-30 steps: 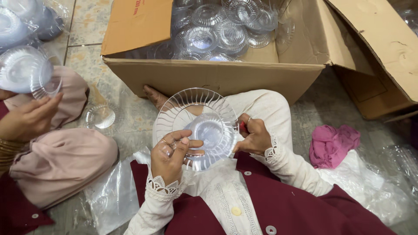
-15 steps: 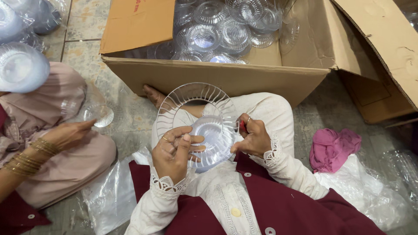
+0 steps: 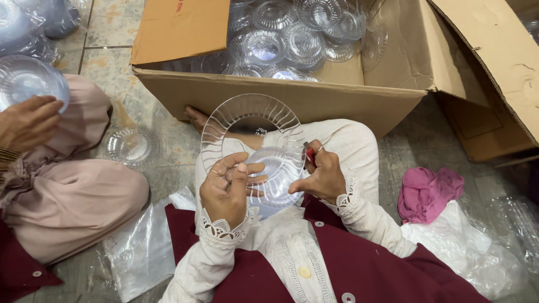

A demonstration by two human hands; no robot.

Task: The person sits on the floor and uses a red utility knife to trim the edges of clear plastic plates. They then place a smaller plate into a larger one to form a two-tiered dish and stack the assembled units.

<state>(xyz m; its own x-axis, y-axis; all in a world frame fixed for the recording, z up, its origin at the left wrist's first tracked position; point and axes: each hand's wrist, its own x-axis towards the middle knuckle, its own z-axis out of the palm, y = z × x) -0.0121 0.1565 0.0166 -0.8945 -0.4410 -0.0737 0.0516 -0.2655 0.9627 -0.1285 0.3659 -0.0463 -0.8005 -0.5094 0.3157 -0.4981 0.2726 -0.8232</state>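
I sit on the floor and hold a clear ribbed plastic plate [image 3: 247, 120] upright over my lap. My left hand [image 3: 227, 188] grips its lower left part, fingers spread over the round centre. At the plate's right edge my right hand [image 3: 323, 174] is closed on a small red tool [image 3: 310, 154] that touches the rim. In front of my knees stands an open cardboard box [image 3: 281, 98] with several clear plates [image 3: 281, 42] inside.
A second person sits at my left, their hand [image 3: 28, 120] on a stack of clear plates [image 3: 25, 81]. One clear bowl [image 3: 129, 147] lies on the tiled floor between us. Plastic bags [image 3: 140, 252] lie beside me; a pink cloth [image 3: 429, 191] lies at right.
My hands and plate have barely moved. The person at left moved their hand from the floor bowl up to their stack of plates.
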